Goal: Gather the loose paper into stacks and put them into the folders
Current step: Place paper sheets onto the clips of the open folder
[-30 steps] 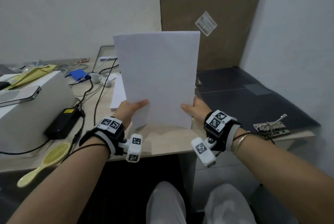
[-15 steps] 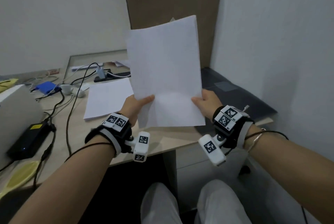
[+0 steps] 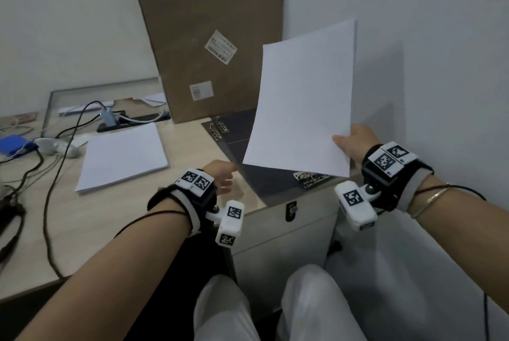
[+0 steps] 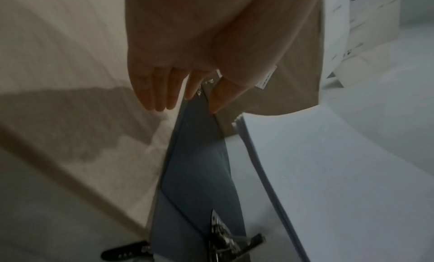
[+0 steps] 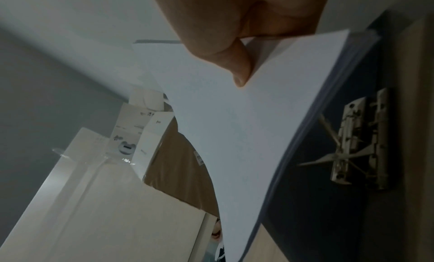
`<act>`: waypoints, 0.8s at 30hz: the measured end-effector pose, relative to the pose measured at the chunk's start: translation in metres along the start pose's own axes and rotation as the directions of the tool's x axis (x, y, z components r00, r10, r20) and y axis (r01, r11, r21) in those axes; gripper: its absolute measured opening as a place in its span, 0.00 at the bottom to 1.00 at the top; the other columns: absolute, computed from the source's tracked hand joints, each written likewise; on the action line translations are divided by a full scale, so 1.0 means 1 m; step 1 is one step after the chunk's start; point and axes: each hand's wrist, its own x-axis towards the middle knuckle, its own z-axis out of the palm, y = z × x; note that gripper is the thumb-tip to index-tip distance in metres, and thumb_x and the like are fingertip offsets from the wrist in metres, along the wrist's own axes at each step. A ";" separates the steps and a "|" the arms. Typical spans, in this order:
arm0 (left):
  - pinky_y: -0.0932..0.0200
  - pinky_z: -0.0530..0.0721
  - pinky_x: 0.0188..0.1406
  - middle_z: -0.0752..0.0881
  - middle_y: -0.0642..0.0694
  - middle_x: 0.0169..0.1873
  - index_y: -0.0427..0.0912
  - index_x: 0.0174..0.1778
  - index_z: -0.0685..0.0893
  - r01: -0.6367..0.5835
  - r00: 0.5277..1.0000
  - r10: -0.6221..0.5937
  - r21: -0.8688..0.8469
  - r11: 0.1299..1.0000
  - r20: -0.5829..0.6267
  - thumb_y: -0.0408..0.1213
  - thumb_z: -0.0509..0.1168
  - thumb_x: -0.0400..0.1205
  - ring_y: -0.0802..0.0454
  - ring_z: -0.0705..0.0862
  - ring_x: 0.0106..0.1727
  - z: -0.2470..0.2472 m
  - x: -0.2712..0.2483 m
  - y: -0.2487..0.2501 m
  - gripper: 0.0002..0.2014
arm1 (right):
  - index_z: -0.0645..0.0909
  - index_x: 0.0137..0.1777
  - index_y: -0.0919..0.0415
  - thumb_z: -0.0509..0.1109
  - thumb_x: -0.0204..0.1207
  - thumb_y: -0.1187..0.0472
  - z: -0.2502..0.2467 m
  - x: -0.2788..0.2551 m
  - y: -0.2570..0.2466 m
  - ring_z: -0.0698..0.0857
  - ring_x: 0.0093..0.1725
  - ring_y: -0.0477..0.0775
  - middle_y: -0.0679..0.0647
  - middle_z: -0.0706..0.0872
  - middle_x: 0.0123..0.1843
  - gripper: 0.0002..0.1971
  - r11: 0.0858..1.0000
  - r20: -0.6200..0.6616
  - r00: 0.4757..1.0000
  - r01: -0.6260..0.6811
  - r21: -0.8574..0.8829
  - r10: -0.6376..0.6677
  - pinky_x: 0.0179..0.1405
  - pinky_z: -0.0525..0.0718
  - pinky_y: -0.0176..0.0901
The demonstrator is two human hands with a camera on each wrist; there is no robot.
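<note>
While right hand (image 3: 355,142) pinches paper stack (image 3: 303,104) edge, left hand (image 3: 220,178) open

Lighting, as I read it from my station: dim, cool, even; I cannot tell the source. Shadows: soft one of the paper stack (image 3: 303,104) on the right wall (image 3: 440,65). Glare: none. Blur: left hand (image 4: 187,61) smeared in its wrist view; right wrist view soft, grainy. Distortion: wide-angle bending at the edges, cardboard box (image 3: 209,37) leaning, desk (image 3: 110,216) edge curved.
</note>
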 end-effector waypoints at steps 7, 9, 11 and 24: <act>0.58 0.81 0.35 0.79 0.39 0.38 0.34 0.41 0.76 0.072 0.997 -0.069 -0.076 0.995 0.036 0.23 0.56 0.81 0.48 0.79 0.34 0.028 0.012 0.000 0.06 | 0.80 0.63 0.68 0.65 0.79 0.67 -0.008 0.010 0.022 0.85 0.52 0.60 0.58 0.86 0.55 0.14 0.997 0.020 0.998 -0.061 0.039 0.060 0.51 0.84 0.48; 0.57 0.83 0.45 0.80 0.38 0.42 0.33 0.45 0.76 0.104 0.994 -0.099 -0.129 0.986 0.044 0.22 0.57 0.81 0.46 0.82 0.40 0.028 0.015 0.002 0.04 | 0.81 0.63 0.67 0.64 0.79 0.67 -0.007 0.013 0.023 0.85 0.52 0.60 0.58 0.86 0.54 0.14 0.996 0.025 0.997 -0.068 0.061 0.066 0.50 0.83 0.48; 0.55 0.83 0.53 0.79 0.37 0.40 0.31 0.43 0.74 0.131 0.991 -0.127 -0.157 0.979 0.037 0.22 0.59 0.80 0.45 0.81 0.43 0.028 0.019 0.003 0.02 | 0.80 0.63 0.66 0.65 0.78 0.67 -0.006 0.015 0.023 0.85 0.57 0.63 0.61 0.86 0.59 0.14 0.993 0.032 0.997 -0.080 0.089 0.077 0.61 0.83 0.57; 0.55 0.81 0.42 0.84 0.38 0.39 0.34 0.41 0.82 0.086 0.991 -0.091 0.047 0.995 0.102 0.26 0.76 0.72 0.46 0.81 0.35 0.039 0.023 0.006 0.09 | 0.79 0.65 0.65 0.66 0.78 0.66 0.001 0.038 0.030 0.84 0.61 0.64 0.61 0.85 0.62 0.16 0.985 0.031 0.996 -0.089 0.146 0.086 0.66 0.80 0.62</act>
